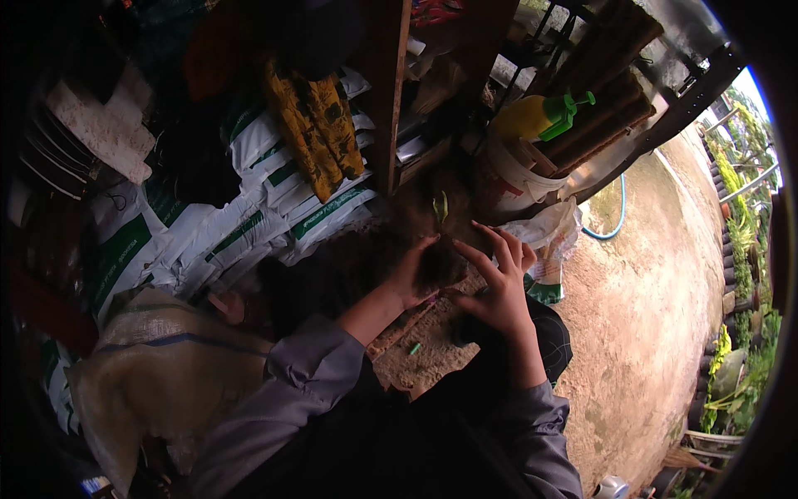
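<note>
A small green seedling (440, 207) stands up in the middle, just beyond my hands. Below it is a dark rounded mass (439, 268), perhaps soil or a dark plant bag; deep shade hides which. My left hand (413, 273) curves round the left side of this mass, its fingers partly lost in the dark. On the other side my right hand (501, 287) has its fingers spread and bent toward the mass, thumb apart. Whether the right fingertips touch it I cannot tell. A small bright green piece (415, 349) lies on the ground below my hands.
White and green sacks (249, 220) are piled at left, with a yellow-black cloth (320, 137) over them. A tan woven sack (166, 358) lies nearer. At right stand a white bucket (509, 179), a yellow-green spray bottle (540, 116) and a crumpled plastic bag (549, 237).
</note>
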`<state>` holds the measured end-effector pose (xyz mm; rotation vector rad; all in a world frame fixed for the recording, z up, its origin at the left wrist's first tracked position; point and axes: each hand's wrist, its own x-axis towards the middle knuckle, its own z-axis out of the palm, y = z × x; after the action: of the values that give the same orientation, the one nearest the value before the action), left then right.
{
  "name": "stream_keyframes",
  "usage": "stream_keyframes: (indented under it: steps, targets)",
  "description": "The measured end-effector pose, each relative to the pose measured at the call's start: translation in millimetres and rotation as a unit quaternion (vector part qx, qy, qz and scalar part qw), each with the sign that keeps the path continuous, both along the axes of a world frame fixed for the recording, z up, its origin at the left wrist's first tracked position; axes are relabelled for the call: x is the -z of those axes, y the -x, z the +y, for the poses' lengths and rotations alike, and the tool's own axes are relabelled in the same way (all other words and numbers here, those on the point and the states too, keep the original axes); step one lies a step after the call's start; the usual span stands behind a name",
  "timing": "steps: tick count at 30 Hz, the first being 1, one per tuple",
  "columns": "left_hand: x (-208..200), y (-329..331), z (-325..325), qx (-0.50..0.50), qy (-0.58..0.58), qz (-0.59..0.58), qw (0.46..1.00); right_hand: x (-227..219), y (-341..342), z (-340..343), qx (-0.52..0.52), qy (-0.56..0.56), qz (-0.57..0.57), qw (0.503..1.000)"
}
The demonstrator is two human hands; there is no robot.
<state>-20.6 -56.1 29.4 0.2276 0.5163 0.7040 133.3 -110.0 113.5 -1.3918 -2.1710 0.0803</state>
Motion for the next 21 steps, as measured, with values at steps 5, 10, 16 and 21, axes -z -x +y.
stream_keyframes:
  steps: [5,10,16,21]
  targets:
    - [6.9,9.0,5.3,0.004,0.002,-0.061,0.998,6.6,12.5,4.3,0.036,0.058,-0.026,0.997]
    - [10.1,14.4,8.5,-0.007,-0.021,-0.010,1.000,25.9,17.1,18.7,0.043,-0.032,-0.015,0.998]
    - [31.2,24.0,12.7,-0.013,-0.008,-0.032,0.999,39.8,26.9,19.6,0.036,-0.112,-0.038,0.992]
    - [18.5,24.8,11.6,-0.027,-0.005,-0.073,0.997,41.4,28.2,13.5,0.020,-0.067,0.018,0.997]
